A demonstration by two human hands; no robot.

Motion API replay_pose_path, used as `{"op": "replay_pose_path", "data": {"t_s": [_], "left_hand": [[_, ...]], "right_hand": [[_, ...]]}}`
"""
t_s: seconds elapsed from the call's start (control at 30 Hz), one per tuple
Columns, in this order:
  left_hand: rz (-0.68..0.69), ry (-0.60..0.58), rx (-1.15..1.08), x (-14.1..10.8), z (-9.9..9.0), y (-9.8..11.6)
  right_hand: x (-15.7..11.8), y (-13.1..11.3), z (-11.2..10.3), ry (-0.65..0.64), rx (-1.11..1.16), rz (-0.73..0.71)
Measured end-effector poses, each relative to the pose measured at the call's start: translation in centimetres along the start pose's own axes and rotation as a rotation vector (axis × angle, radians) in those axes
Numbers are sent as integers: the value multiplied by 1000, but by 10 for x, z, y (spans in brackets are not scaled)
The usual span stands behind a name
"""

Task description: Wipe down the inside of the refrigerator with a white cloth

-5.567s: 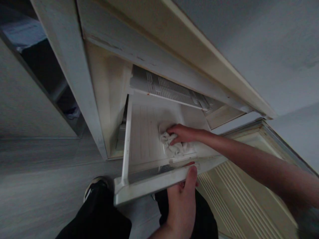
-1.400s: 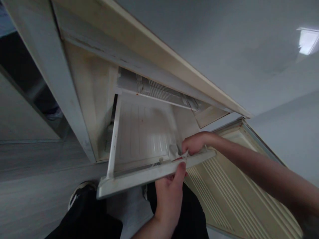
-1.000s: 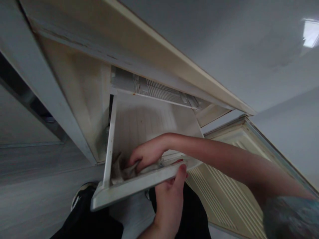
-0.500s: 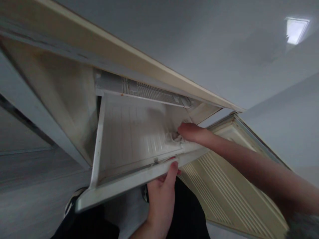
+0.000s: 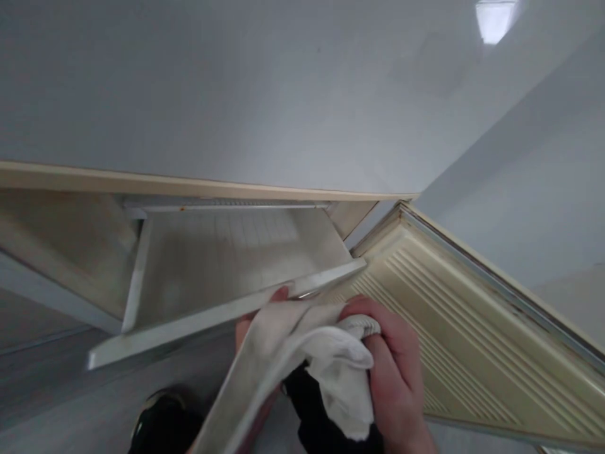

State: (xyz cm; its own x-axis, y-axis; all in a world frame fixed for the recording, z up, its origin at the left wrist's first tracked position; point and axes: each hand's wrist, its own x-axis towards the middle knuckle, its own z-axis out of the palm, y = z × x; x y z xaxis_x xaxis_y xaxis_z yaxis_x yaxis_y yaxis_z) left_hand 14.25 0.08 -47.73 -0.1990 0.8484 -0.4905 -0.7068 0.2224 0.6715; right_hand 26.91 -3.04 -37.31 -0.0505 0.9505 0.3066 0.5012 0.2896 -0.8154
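Note:
A white drawer [image 5: 212, 252] with a ribbed bottom is pulled partway out of a cream fridge-like cabinet. My left hand [image 5: 242, 331] grips the middle of the drawer's front edge, its thumb tip showing over the rim. Most of that hand is hidden behind a white cloth [image 5: 283, 334], which hangs in a long fold across my left forearm. In front of the drawer, my right hand [image 5: 394, 372] is closed around the bunched end of the cloth.
The cabinet door [image 5: 472, 328], cream with ribbed panels, stands open on the right. A smooth pale grey surface [image 5: 227, 94] fills the view above the opening. Below is the grey floor [image 5: 70, 397], with my dark shoe [image 5: 165, 422] on it.
My right hand has come out of the drawer's right side towards me with the cloth, which now hangs spread over my left arm. My left hand stays at the drawer front. The view has shifted.

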Motion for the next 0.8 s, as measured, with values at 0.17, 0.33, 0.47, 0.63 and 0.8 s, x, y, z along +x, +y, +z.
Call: {"op": "replay_pose_path", "data": {"t_s": [0.17,0.33,0.47,0.63,0.8], "left_hand": [[30,-3,-113,8,11,14],[86,-50,-126,-3,18,22],[78,-23,-70,8,30,38],[96,48,-9,45,46,60],[120,1,57,87,51,78]], "right_hand": [[-26,77,7,-526,248,420],[-42,124,60,-1148,-136,235],[-38,102,119,-1411,-602,37],[-33,98,176,-1414,-550,-60],[-37,123,194,-1321,-492,-72]]}}
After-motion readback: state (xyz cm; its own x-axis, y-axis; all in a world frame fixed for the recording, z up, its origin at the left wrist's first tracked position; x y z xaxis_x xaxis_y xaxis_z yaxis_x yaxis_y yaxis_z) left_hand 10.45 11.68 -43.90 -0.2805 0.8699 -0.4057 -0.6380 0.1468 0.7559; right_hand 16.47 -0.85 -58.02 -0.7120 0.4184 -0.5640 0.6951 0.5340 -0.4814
